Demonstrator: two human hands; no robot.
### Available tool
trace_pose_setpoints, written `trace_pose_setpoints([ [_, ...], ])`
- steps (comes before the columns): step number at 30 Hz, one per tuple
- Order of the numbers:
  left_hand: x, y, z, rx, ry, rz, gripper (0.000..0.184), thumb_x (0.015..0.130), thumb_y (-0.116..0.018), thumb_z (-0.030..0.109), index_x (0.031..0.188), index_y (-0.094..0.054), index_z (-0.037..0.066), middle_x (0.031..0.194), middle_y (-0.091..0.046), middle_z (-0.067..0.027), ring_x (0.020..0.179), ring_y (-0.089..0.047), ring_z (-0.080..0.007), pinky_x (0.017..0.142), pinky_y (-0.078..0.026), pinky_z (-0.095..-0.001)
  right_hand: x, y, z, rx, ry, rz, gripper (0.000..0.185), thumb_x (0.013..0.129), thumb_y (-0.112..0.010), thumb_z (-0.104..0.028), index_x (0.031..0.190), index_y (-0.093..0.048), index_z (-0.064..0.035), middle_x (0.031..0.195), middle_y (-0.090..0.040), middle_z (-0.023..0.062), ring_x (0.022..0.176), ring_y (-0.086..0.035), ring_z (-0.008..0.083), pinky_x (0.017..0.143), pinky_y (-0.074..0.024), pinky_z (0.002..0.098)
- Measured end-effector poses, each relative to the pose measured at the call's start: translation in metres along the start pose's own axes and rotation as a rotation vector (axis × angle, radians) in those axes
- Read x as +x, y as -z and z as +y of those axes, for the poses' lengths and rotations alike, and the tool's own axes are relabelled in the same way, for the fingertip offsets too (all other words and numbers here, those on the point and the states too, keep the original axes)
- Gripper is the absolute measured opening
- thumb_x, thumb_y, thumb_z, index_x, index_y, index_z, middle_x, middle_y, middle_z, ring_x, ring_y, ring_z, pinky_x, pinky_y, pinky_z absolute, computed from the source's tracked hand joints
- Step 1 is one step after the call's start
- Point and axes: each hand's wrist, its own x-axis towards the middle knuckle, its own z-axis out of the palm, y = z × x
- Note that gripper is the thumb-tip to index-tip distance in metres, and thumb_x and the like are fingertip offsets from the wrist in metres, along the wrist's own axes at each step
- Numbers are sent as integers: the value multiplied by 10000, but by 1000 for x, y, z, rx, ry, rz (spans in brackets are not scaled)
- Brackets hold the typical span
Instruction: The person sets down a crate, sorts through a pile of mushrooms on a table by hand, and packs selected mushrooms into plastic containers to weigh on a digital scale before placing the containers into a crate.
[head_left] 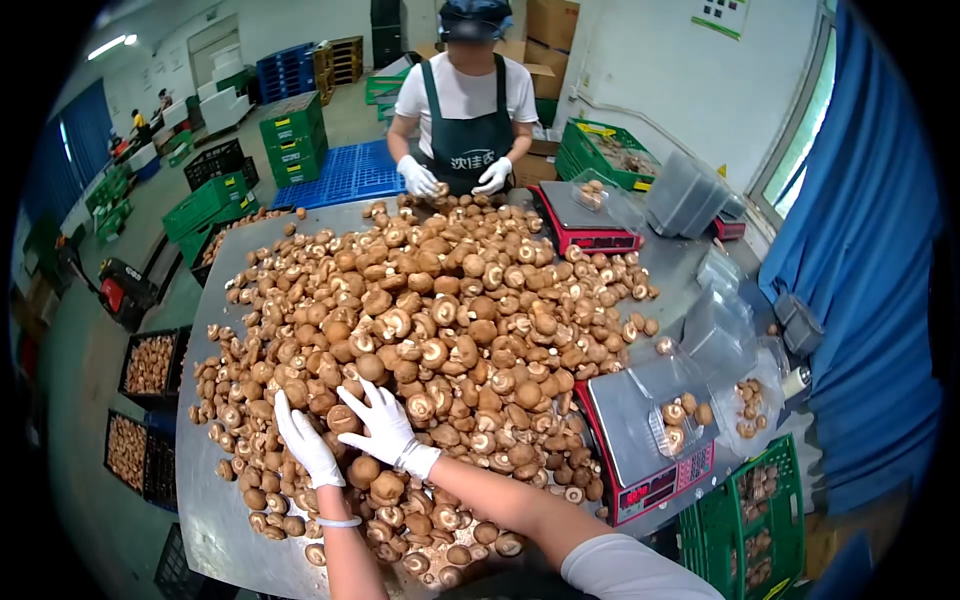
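Note:
Brown mushrooms (470, 350) lie in a wide heap on a metal table (215, 500). My left hand (306, 441), in a white glove, rests against mushrooms at the near left of the heap, its fingers stretched forward. Just to its right, my right hand (383, 426), also gloved in white, lies on the heap with fingers spread. A few round mushrooms sit in the gap between the two hands, and neither hand is closed around one.
A red scale (640, 430) bears a clear tray of mushrooms at right. Another scale (590, 215) stands farther back. Across the table is a co-worker (465, 110) with gloved hands at the heap. Clear containers (720, 325) and green crates (765, 510) are on the right.

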Motion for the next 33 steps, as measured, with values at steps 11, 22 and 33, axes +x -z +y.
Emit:
trace_pose_setpoints([
  [11, -136, 113, 8, 446, 19, -201, 475, 983, -332, 303, 1359, -434, 33, 1469, -325, -167, 1385, -219, -364, 1128, -144, -454, -80, 158, 106, -56, -142, 395, 583, 801, -678, -248, 1325, -482, -80, 1399, -385, 218, 1263, -411, 356, 1069, -317, 397],
  [22, -227, 139, -16, 690, 29, -329, 544, 890, -512, 303, 1347, -427, 21, 1435, -362, -178, 1353, -257, -406, 1100, -164, -531, -119, 83, 78, -154, -111, 205, 687, 743, -722, -299, 1360, -446, -177, 1371, -379, 199, 1152, -474, 380, 958, -409, 437],
  [33, -225, 138, -24, 743, -103, -315, 529, 878, -532, 291, 1327, -455, 22, 1398, -414, -178, 1306, -337, -391, 1075, -234, -503, -146, 97, 50, 112, 45, -73, 747, 774, -648, -209, 1437, -315, -127, 1411, -349, 223, 1225, -427, 386, 1029, -367, 390],
])
